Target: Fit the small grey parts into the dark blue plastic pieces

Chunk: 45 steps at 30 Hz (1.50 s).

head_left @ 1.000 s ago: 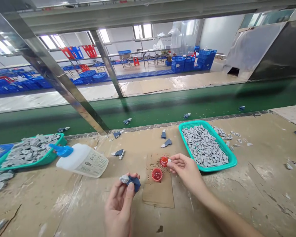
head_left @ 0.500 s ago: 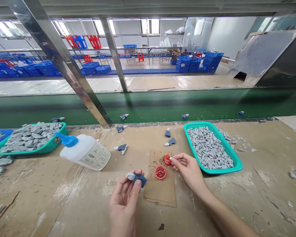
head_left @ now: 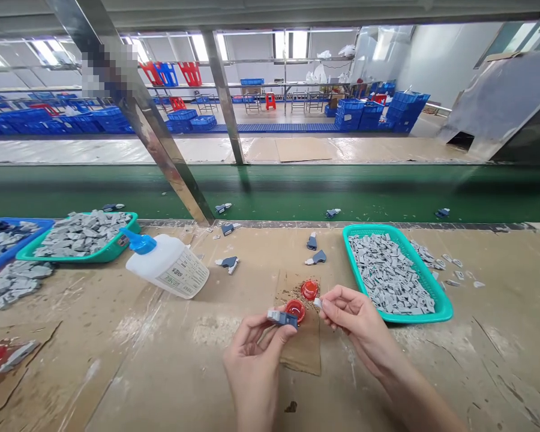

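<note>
the left hand (head_left: pixel 254 366) is clamping a blue-and-grey plastic piece (head_left: pixel 282 318) above a red cap (head_left: pixel 294 310), the right hand (head_left: pixel 355 318) is pinching a small pale piece (head_left: pixel 317 303) beside it, with a few joined blue-and-grey pieces (head_left: pixel 317 258) lying done at twelve o'clock and a teal basket (head_left: pixel 445 312) heaped with grey pieces (head_left: pixel 389 276) left at two o'clock.

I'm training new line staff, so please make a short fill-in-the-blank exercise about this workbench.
The left hand holds a ____ part. The right hand pinches a small pale piece beside two red caps, which stand on a piece of ____. The white squeeze bottle lies on its ____. The teal basket is heaped with ____ pieces.

Missing words: blue, cardboard, side, grey.
</note>
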Each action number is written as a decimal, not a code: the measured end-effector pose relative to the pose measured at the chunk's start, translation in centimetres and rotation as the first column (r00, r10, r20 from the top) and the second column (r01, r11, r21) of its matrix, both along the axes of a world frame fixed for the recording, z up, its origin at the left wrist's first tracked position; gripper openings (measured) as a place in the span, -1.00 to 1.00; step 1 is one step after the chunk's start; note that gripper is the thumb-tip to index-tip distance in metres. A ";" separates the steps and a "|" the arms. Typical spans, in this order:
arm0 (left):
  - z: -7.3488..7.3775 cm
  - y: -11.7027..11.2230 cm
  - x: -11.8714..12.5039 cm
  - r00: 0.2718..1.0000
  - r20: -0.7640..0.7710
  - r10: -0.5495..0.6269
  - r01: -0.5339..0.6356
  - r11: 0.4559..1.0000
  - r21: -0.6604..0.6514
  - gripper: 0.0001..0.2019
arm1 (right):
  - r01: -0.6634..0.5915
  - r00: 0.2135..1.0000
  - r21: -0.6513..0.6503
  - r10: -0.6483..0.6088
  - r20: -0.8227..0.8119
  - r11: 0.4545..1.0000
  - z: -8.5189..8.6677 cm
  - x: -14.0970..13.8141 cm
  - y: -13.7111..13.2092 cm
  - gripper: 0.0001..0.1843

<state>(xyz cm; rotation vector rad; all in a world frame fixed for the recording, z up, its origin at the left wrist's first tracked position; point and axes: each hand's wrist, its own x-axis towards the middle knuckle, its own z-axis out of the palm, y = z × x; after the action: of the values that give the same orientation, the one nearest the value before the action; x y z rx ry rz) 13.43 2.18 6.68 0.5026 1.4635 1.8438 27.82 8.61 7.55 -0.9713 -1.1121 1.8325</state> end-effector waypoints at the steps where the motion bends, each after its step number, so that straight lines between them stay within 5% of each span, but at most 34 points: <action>1: 0.1 0.1 0.3 1.000 0.002 -0.011 0.011 1.000 0.005 -0.74 | -0.024 1.000 0.018 0.024 0.001 1.000 0.2 0.0 -0.2 -0.76; 15: 0.7 0.2 2.0 1.000 -0.016 -0.022 0.022 0.999 0.026 -0.70 | -0.124 0.992 0.043 0.122 0.034 0.991 0.2 -0.2 -0.5 -0.72; 24: 0.7 0.2 1.4 0.949 -0.042 -0.313 0.311 0.950 -0.037 -0.70 | -0.211 0.975 0.023 0.209 0.075 0.977 0.8 0.7 -0.2 -0.61; 33: 2.4 2.2 2.2 0.925 -0.078 -0.372 0.362 0.925 -0.115 -0.68 | -0.072 0.996 0.089 0.067 0.052 0.993 1.1 1.3 0.1 -0.64; 38: 3.2 3.7 3.0 0.866 0.036 -0.498 0.499 0.861 -0.096 -0.61 | -0.074 0.997 0.051 0.073 0.029 0.996 1.8 2.3 1.0 -0.59; 42: 2.7 4.9 2.6 0.837 0.063 -0.543 0.547 0.834 -0.078 -0.56 | 0.089 0.968 0.245 -0.142 0.209 0.966 2.0 4.3 2.3 -0.60; 45: 2.4 6.0 1.4 0.824 0.003 -0.567 0.565 0.821 -0.082 -0.59 | 0.264 0.829 0.414 -0.425 0.364 0.871 1.5 6.5 3.4 -0.70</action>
<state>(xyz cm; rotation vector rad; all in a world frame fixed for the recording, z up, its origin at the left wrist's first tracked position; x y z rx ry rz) 14.78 8.19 9.04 0.8204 1.2178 1.3007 34.27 12.03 9.07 -1.3160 -1.3641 1.0877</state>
